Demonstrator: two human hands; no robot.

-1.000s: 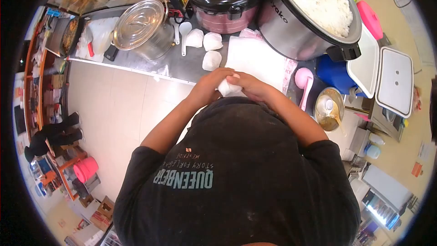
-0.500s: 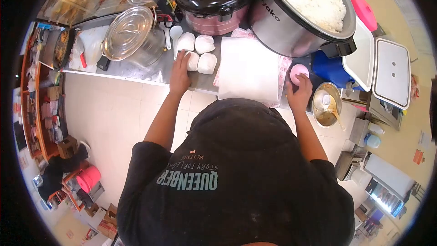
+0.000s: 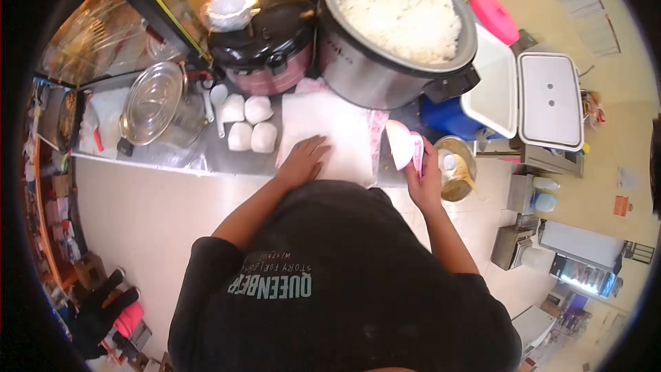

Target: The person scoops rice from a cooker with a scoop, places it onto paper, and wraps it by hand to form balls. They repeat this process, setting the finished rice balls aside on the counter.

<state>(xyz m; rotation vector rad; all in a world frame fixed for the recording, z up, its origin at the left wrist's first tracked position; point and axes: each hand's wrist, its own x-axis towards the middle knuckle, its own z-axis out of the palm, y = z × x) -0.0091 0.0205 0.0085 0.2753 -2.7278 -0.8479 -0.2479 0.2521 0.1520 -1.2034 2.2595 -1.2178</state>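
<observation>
My left hand [image 3: 305,162] lies on the stack of white paper sheets [image 3: 329,124], its fingers stretched out flat. My right hand [image 3: 427,180] grips a small pink bowl [image 3: 399,145], tilted on its side with its pale face turned to the left. The bowl is held just right of the paper, above the counter edge. Several white paper-wrapped bundles [image 3: 239,136] sit close together left of the stack. Beside them is a white spoon [image 3: 219,100]. Beyond the paper stands a large cooker [image 3: 358,72] heaped with white rice [image 3: 399,10].
A pink cooker with a black lid [image 3: 265,62] stands behind the bundles. A lidded clear pot [image 3: 162,110] is at the left. Right of my right hand is a metal bowl [image 3: 447,189] with a utensil in it, near a blue container [image 3: 447,117] and a white cooler box [image 3: 492,89].
My left hand has moved from the wrapped bundles to the paper stack. My right hand has lifted and tilted the pink bowl. The whole view has shifted.
</observation>
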